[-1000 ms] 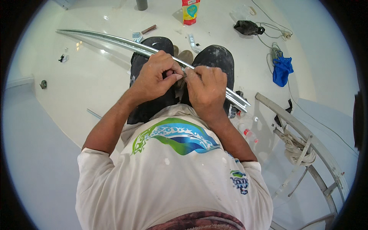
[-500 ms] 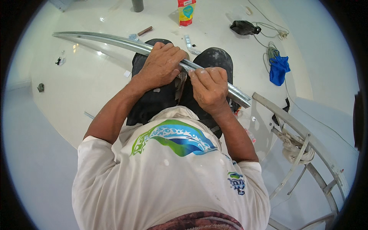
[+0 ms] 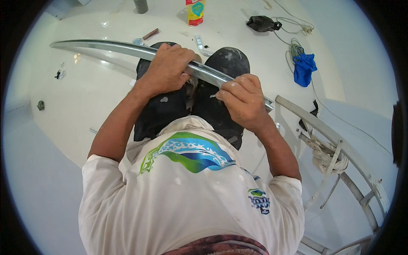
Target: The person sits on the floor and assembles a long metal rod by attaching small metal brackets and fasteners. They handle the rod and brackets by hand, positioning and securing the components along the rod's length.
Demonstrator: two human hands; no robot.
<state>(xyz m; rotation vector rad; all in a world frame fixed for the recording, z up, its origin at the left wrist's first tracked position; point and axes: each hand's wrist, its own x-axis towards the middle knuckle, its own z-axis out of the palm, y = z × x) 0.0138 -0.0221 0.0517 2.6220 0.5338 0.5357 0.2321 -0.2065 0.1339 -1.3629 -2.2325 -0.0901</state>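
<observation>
Head view, looking straight down: the left hand is wrapped over a long, curved metal strip, fingers closed around it, holding it across the person's dark-trousered knees. The right hand grips the same strip further along, near its right end, thumb and fingers pinched shut on the edge. The strip runs from far left, over the knees, and ends just past the right hand (its left end hangs free above the white floor). The step in hand looks like steadying and working the strip by hand. Any next move would call for a firm hold with both hands, since the long free end could swing. A blue cloth, a red and yellow carton and a white railing lie well apart from the hands.
</observation>
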